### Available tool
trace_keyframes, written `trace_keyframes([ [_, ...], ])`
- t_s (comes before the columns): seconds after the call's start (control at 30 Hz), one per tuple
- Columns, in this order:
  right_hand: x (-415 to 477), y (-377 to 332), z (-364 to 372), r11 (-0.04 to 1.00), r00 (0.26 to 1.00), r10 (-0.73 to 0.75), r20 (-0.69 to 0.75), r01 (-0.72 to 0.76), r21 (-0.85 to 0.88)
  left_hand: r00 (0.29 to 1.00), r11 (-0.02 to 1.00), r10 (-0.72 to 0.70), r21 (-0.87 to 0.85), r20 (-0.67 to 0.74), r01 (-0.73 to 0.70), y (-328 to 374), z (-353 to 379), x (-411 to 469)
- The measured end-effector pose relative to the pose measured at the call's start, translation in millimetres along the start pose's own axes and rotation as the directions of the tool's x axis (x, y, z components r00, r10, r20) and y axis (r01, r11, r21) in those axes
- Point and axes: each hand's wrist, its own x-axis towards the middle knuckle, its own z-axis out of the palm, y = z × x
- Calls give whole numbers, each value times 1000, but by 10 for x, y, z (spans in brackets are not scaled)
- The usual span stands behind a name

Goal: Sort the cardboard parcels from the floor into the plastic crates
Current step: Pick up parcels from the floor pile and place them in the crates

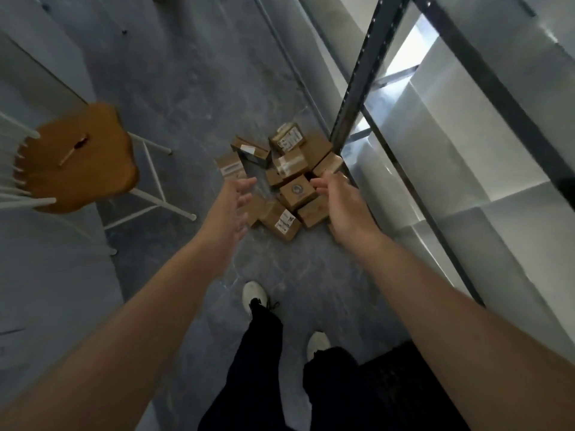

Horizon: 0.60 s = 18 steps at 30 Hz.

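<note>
Grey floor [193,98]. Metal rack [485,88] along the right, its post just beside the pile. Chair [77,160] with wooden seat well left, clear of the reach. Parcels [286,178] heaped on the floor at the rack's foot, several labelled. Left hand [231,203] and right hand [345,203] stretched out over the pile, fingers spread, empty, flanking a box [297,191] with round logo. White shoes [255,295] below.

Two empty, spread hands [289,203] above cardboard parcels [281,178] heaped on grey floor [186,88]
</note>
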Motion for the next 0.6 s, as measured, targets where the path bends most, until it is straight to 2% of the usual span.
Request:
trace_keyframes([
  [0.1,705,185,259,999,998,43,-36,-44,-17,1000,1000,-14,-4,-2,14,-20,-3,770],
  [0.23,1525,582,560,996,997,82,-10,-83,-16,997,998,-65,-30,-46,63,-287,37,1710],
  [0.43,2747,1606,990,987,986,159,48,-159,-21,983,989,-142,-66,-120,134,-1167,115,3031],
  [0.6,3690,2524,1336,977,974,204,95,-197,-77,951,966,-224,-179,-212,187,-2011,135,4049],
])
